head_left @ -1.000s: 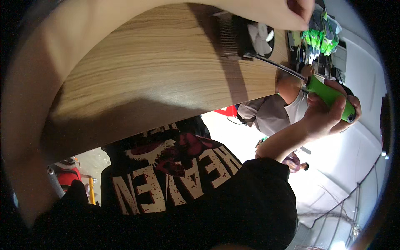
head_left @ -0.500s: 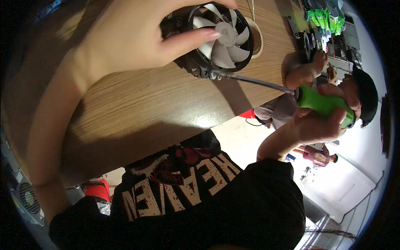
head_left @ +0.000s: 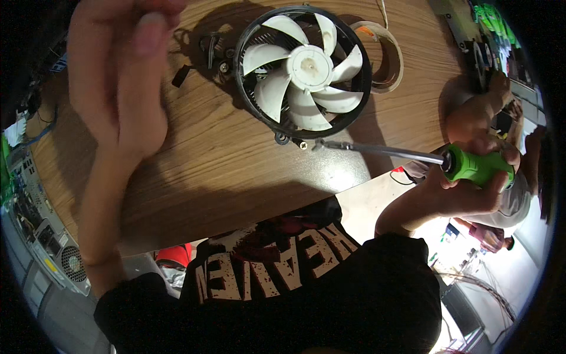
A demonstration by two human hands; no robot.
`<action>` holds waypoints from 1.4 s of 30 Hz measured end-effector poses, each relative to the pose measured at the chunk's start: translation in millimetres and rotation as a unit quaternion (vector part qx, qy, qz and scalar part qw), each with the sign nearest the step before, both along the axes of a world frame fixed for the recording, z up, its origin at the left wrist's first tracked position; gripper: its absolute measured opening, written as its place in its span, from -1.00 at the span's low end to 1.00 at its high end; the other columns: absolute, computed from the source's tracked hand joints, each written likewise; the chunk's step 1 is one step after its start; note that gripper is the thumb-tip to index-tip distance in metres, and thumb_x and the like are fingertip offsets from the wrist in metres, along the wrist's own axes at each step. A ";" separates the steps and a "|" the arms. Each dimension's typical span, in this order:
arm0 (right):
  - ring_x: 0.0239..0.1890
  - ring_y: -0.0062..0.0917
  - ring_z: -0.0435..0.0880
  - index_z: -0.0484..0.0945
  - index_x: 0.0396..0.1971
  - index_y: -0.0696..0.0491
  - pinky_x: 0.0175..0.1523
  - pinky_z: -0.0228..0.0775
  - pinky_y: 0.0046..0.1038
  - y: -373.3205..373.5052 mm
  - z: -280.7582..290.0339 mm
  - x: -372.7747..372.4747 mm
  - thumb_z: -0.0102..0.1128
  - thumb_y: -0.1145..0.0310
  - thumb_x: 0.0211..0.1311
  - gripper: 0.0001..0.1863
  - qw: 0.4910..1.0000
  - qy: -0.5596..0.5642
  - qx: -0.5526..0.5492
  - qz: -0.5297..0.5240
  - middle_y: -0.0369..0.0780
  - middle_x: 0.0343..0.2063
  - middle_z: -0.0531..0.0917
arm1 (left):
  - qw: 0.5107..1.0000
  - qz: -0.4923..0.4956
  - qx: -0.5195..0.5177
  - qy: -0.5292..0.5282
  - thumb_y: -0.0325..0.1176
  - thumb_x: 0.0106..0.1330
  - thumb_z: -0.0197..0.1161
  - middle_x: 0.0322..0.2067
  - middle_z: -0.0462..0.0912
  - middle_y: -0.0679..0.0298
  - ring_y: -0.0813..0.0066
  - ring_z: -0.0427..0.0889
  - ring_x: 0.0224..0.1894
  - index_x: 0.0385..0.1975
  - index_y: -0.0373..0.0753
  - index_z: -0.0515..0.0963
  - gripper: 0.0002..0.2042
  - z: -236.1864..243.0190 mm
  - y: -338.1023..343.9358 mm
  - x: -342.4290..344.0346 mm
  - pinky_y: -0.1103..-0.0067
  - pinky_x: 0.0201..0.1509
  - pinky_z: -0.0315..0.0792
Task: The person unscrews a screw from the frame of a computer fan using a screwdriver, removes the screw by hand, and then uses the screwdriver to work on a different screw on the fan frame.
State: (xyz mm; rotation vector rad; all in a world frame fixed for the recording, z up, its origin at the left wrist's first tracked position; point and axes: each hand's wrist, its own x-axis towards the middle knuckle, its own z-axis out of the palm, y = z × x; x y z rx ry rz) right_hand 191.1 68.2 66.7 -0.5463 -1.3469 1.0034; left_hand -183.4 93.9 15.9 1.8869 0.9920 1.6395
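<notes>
A round cooling fan [head_left: 303,71], black-framed with white blades, is seen lying flat on the wooden table [head_left: 236,165], toward its far side; half a second ago it was covered by the left hand, and a second ago it was barely in view at the top edge, so the view has been tilted down and the fan has been uncovered. The left hand [head_left: 121,76] is now raised clear of the fan on the left, close to the camera and blurred, its fingers loosely together and nothing grasped in it; it is judged to have let go of the fan. The right hand [head_left: 466,189] is clenched around the green handle of a screwdriver [head_left: 413,159] at the right edge of the table; the long metal shaft is held nearly level and pointed left, and its tip is brought to a small mounting tab and screw at the near rim of the fan, where before it was held up and away from the table; whether the tip is seated in the screw cannot be told. A roll of tape [head_left: 386,56] lies just right of the fan, touching or nearly touching its frame; small black fittings [head_left: 209,50] lie to the fan's left. With the fan unsteadied, it could be shifted under the driver's push.
</notes>
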 end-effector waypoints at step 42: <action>-0.44 -0.35 0.62 0.31 0.05 -0.08 -0.50 0.58 -0.41 8.6 -25.0 -14.3 -0.09 0.02 0.30 -0.58 0.980 0.000 -0.127 -0.151 -0.01 -0.29 0.56 | 0.961 0.142 -0.232 0.059 -0.28 0.08 0.52 -0.31 0.72 0.13 0.49 0.75 -0.31 0.05 -0.37 0.51 -0.46 -28.5 -86.4 69.6 0.65 -0.37 0.59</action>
